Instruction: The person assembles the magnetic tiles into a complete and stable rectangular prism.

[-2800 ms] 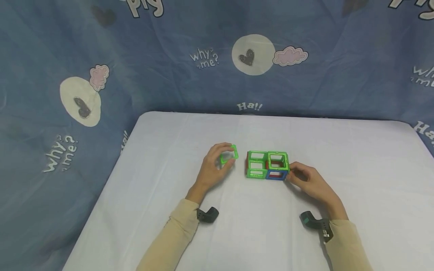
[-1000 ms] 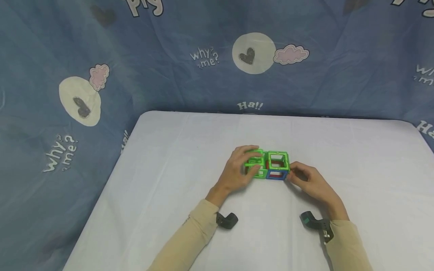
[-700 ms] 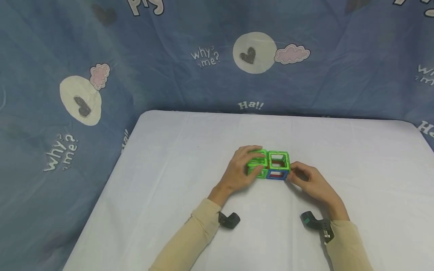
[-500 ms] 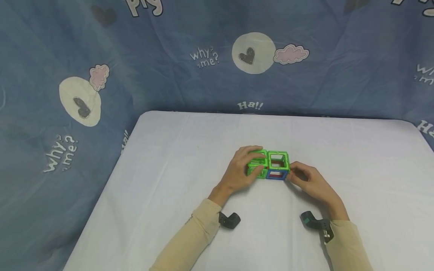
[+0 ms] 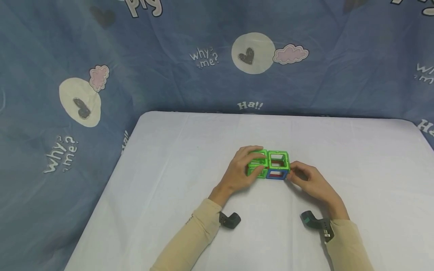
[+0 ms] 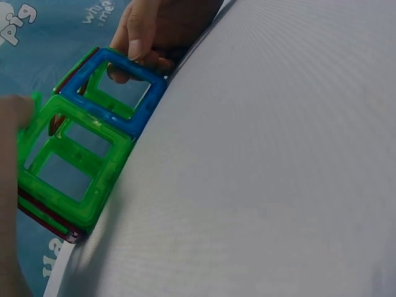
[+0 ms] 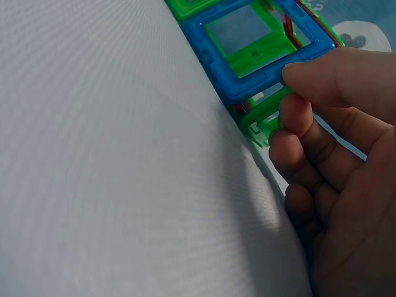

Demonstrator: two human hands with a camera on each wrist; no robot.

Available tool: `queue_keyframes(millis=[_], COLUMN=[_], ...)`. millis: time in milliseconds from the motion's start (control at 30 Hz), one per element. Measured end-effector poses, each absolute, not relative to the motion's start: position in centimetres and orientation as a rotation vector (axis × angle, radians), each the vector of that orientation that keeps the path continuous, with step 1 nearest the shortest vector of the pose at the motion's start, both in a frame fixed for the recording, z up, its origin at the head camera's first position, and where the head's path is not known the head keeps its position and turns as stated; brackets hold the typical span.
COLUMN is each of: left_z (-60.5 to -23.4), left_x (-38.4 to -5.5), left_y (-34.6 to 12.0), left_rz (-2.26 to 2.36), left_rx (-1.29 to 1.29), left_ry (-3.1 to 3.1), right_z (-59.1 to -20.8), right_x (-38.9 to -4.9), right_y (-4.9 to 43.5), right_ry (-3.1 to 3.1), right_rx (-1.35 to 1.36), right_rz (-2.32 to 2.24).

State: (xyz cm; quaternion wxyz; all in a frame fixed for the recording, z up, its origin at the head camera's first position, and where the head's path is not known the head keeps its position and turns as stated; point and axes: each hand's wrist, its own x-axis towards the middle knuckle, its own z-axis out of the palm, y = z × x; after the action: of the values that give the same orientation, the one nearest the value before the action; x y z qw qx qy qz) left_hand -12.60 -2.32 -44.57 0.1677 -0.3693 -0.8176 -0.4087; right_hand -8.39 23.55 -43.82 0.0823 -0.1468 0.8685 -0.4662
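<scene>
Two joined cubes of magnetic tiles stand side by side on the white table, mostly green frames with some red ones. A blue square tile [image 6: 150, 106] fronts the right cube, and a green tile [image 6: 104, 179] fronts the left. My left hand [image 5: 235, 174] reaches over the left cube and holds a green square tile [image 5: 266, 162] at its top, fingers at the far edge and thumb at the near one. Over at the right end, my right hand [image 5: 311, 183] pinches the corner of the right cube, thumb at the blue tile's edge; its other fingers curl beneath.
A white cloth [image 5: 268, 233] covers the table. Behind it hangs a blue printed curtain [image 5: 190, 86]. Black wrist cameras [image 5: 230, 221] are strapped over both beige sleeves.
My left hand has carried the green tile rightward from beside the cubes onto the left cube's top, and has stayed there for the last half second. The right hand keeps its place.
</scene>
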Motion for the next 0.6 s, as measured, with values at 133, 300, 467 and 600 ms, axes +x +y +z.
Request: queue_keyframes(millis=[133, 300, 467, 600], left_z=[-44.59, -44.63, -44.66, -44.65], left_x=[-12.59, -12.62, -12.57, -12.53], left_y=[-2.34, -2.28, -2.30, -2.32], left_rz=[-1.156, -1.161, -1.170, -1.175], left_rx=[-1.047, -1.047, -1.048, -1.047], left_ry=[-2.346, -2.357, -2.356, -2.356], right_z=[-43.84, -43.65, -43.67, -43.70], right_x=[-8.42, -8.34, -8.33, -8.34], right_y=[23.55, 23.50, 23.48, 23.54], right_ry=[2.596, 2.587, 2.584, 2.585], right_rx=[-0.444, -0.432, -0.444, -0.448], right_rz=[-1.394, -1.396, -1.408, -1.411])
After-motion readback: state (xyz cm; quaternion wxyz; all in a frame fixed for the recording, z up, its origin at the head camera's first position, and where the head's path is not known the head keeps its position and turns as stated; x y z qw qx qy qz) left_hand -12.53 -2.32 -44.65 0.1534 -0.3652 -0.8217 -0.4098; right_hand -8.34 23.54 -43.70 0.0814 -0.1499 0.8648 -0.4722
